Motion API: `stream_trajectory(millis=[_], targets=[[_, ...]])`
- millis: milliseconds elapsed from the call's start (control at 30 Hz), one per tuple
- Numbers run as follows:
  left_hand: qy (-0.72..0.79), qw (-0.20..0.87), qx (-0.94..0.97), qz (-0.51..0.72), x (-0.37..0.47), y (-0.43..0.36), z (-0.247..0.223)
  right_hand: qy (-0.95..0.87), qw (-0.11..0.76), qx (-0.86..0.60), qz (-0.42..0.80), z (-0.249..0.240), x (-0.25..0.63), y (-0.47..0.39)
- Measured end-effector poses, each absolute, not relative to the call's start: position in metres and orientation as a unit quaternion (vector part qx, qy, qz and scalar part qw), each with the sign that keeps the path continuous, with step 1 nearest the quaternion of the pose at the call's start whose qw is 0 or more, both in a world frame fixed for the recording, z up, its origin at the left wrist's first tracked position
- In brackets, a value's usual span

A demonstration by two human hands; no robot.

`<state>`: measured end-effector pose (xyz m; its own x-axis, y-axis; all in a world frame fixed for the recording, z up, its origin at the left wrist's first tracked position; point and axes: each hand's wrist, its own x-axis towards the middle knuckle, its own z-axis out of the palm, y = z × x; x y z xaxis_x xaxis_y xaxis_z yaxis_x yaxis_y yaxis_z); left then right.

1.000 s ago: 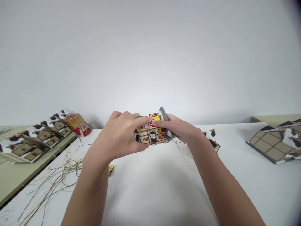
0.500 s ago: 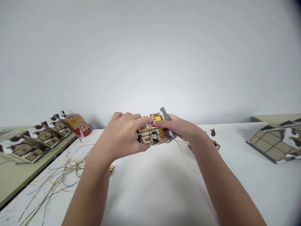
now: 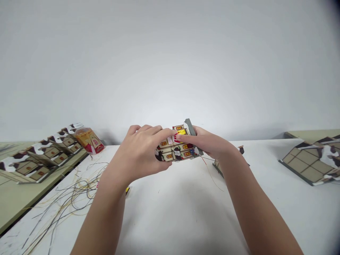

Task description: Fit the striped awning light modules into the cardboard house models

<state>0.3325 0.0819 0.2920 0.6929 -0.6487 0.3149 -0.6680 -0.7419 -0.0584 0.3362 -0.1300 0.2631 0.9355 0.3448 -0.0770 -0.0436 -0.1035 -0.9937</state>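
Observation:
A small model house (image 3: pixel 180 150) with printed windows, a yellow panel and a grey base lies sideways between my hands, above the white table. My left hand (image 3: pixel 143 148) wraps round its roof end, hiding most of that part. My right hand (image 3: pixel 208 141) grips the grey base end, its thumb lying across the front near the yellow panel. The two thumbs or fingertips nearly meet at a red-and-white striped piece (image 3: pixel 176 137). Thin wires (image 3: pixel 209 170), one of them orange, trail from the base down to the table.
Several model houses (image 3: pixel 39 159) stand in a row at the left beside a bottle of orange drink (image 3: pixel 89 140). Loose wires (image 3: pixel 71 194) lie tangled on the white table (image 3: pixel 170 212). More houses (image 3: pixel 308 159) sit at the right. Another piece is partly hidden behind my right forearm.
Both hands and the model house have shifted slightly to the right, and the house is turned a little. Both hands keep their hold.

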Motion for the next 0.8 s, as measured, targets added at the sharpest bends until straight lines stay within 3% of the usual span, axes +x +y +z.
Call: stream_trajectory(millis=[800], targets=[[-0.359,0.027,0.921,0.146,0.3362,0.085,0.293,-0.102,0.657,-0.73,0.156,0.2567,0.3399,-0.1366]])
